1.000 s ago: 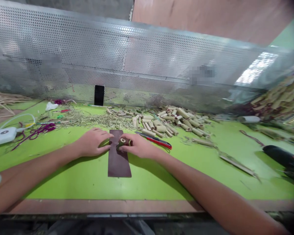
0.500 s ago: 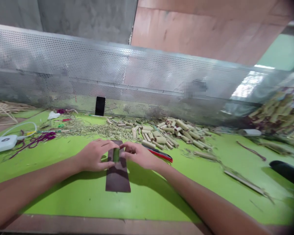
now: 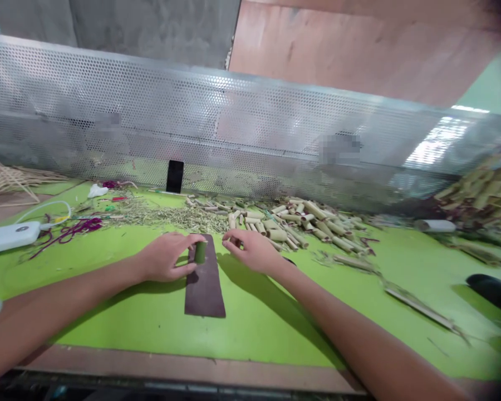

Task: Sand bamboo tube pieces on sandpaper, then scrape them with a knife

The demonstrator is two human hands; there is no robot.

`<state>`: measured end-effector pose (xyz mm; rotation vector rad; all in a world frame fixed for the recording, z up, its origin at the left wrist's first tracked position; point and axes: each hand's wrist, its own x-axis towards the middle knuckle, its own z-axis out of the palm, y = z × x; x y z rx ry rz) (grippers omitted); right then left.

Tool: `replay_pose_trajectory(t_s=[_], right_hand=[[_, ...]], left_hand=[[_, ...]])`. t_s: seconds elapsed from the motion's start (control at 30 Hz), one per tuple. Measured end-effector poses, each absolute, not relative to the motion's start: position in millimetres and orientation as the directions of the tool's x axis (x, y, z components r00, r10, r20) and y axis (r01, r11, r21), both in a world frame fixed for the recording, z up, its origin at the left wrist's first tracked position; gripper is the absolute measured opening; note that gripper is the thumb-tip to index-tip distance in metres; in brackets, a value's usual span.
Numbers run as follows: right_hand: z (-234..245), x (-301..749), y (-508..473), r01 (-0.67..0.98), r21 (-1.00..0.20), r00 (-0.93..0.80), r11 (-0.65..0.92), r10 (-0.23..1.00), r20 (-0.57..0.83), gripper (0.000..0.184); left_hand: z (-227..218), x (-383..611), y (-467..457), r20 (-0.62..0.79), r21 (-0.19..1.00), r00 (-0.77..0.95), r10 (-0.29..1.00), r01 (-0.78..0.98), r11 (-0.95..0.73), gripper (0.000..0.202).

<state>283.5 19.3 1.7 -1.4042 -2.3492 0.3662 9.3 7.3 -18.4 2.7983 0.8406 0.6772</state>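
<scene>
A: What's at the left end of the desk [image 3: 129,328]?

B: Thin sticks [image 3: 8,181], piled crosswise in the far left corner. Nearer, by the left edge, there's a white device [image 3: 10,238], with purple thread [image 3: 86,225] tangled to the right of it.

A: And along the far edge?

B: A white wad [image 3: 97,191], then shavings [image 3: 162,214] spread over the desk, then a phone [image 3: 175,176] propped upright against the metal mesh [image 3: 150,106].

A: What does the left hand [image 3: 165,257] have?

B: A short green tube [image 3: 200,253], clamped between a finger at its top and the thumb lower down. It stands nearly upright over the far half of a brown strip [image 3: 206,292]. I can't tell whether its lower end touches. The strip lies flat on the desk, one short end facing the near edge.

A: The right hand [image 3: 253,252]?

B: Just past the strip's right edge, apart from the tube. Its fingers curl loosely, a little apart from the thumb, with nothing seen between them. A dark object [image 3: 290,260] shows beside the wrist, mostly hidden.

A: Further right?

B: A heap of cut pieces [image 3: 313,220] near the far edge. Then a split stick [image 3: 420,306] slanting towards the near right corner, a white roll [image 3: 436,225] towards the far right corner, a bamboo bundle [image 3: 480,192] behind it, and a black tool [image 3: 488,289] by the right edge, too blurred to identify.
</scene>
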Motion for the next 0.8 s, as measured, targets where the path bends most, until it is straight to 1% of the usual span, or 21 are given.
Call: replay_pose_trajectory(t_s=[0.07, 0.13, 0.2, 0.27, 0.33, 0.4, 0.5, 0.57, 0.67, 0.8], right_hand=[[4, 279, 13, 0.721, -0.513, -0.448, 0.466, 0.878, 0.169, 0.036], [6, 272, 4, 0.586, -0.674, -0.512, 0.449, 0.850, 0.121, 0.036], [6, 263, -5, 0.432, -0.815, -0.600, 0.387, 0.798, 0.061, 0.034], [4, 255, -14, 0.335, -0.889, -0.645, 0.313, 0.764, 0.026, 0.032], [2, 248, -20, 0.302, -0.912, -0.626, 0.277, 0.779, 0.029, 0.031], [0, 243, -24, 0.353, -0.884, -0.571, 0.306, 0.819, 0.055, 0.028], [0, 241, -25, 0.519, -0.760, -0.492, 0.390, 0.864, 0.108, 0.020], [1, 241, -25, 0.590, -0.680, -0.466, 0.436, 0.871, 0.155, 0.019], [2, 240, -27, 0.642, -0.591, -0.457, 0.488, 0.863, 0.216, 0.020], [1, 238, -27, 0.711, -0.511, -0.456, 0.483, 0.870, 0.187, 0.025]], left_hand=[[-17, 10, 7, 0.396, 0.197, 0.758, 0.518, 0.480, -0.855, 0.052], [-16, 12, 6, 0.418, 0.162, 0.756, 0.503, 0.483, -0.861, 0.056], [-16, 13, 5, 0.440, 0.152, 0.740, 0.509, 0.497, -0.854, 0.057], [-16, 13, 5, 0.457, 0.151, 0.725, 0.514, 0.507, -0.849, 0.056], [-15, 13, 5, 0.482, 0.143, 0.718, 0.502, 0.501, -0.854, 0.054], [-14, 12, 4, 0.511, 0.123, 0.717, 0.475, 0.485, -0.866, 0.054], [-12, 12, 2, 0.550, 0.104, 0.712, 0.437, 0.461, -0.881, 0.052], [-12, 12, 2, 0.582, 0.096, 0.699, 0.414, 0.447, -0.889, 0.046], [-12, 13, 2, 0.635, 0.083, 0.670, 0.385, 0.436, -0.896, 0.033], [-12, 13, 5, 0.665, 0.091, 0.659, 0.351, 0.395, -0.914, 0.022]])
